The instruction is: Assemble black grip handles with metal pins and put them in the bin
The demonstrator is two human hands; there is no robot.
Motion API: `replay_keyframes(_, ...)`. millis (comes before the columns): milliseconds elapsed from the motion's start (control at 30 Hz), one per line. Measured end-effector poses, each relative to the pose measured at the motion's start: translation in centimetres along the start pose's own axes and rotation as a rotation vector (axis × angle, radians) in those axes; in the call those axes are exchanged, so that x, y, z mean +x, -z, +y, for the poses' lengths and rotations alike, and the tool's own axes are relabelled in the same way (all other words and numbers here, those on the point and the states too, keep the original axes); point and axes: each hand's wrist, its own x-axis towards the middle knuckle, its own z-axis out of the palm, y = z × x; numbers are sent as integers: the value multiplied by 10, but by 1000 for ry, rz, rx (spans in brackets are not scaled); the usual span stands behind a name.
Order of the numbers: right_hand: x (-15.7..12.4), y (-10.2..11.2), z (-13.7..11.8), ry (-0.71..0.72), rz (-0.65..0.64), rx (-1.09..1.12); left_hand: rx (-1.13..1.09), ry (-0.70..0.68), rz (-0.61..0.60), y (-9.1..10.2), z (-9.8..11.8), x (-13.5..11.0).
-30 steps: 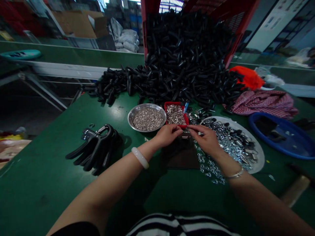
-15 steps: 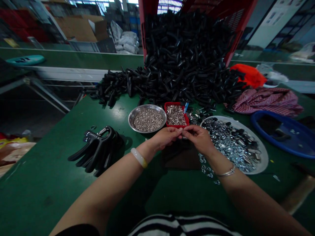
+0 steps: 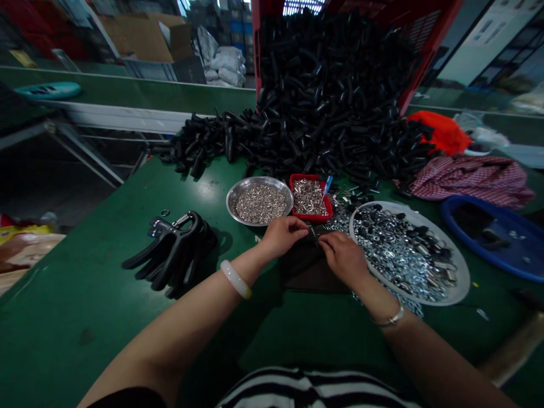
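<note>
From my remote seat, I see the left hand (image 3: 281,237) and right hand (image 3: 343,259) have dropped slightly away from the red tray (image 3: 309,218) and now work low over a dark pad (image 3: 312,269) on the green worktop (image 3: 85,334). That shift puts the work over the pad rather than at the tray's near edge.

Both hands are curled inward, neither one spread open, with their fingertips close around a small metal piece (image 3: 313,233) at the pad's far edge. It is too small for me to tell which fingers grip it.

The tray of metal loops sits just beyond the hands, beside a steel bowl (image 3: 259,178) of rings. To the right lies a white plate (image 3: 461,283) of washers. To the left rest black grip handles (image 3: 170,255), and a heap of black tubing (image 3: 331,96) spills from a red crate (image 3: 425,34) at the far end.
</note>
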Motion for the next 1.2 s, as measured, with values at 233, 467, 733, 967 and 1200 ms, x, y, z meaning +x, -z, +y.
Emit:
replay_keyframes(233,3,0,-1,11,-14,8,-43,22,-6,1,2,-5)
replay_keyframes(467,2,6,-15,88,-82,-312,94,-37,65,5,1,-8)
replay_keyframes(733,7,11,-24,89,-179,-469,270,-70,66,4,2,-16)
replay_keyframes(967,-4,10,-5,171,-124,-207,500,-143,53,-2,5,-11)
replay_keyframes(1200,-23,2,8,90,147,73,728,-329,-29,-21,10,5)
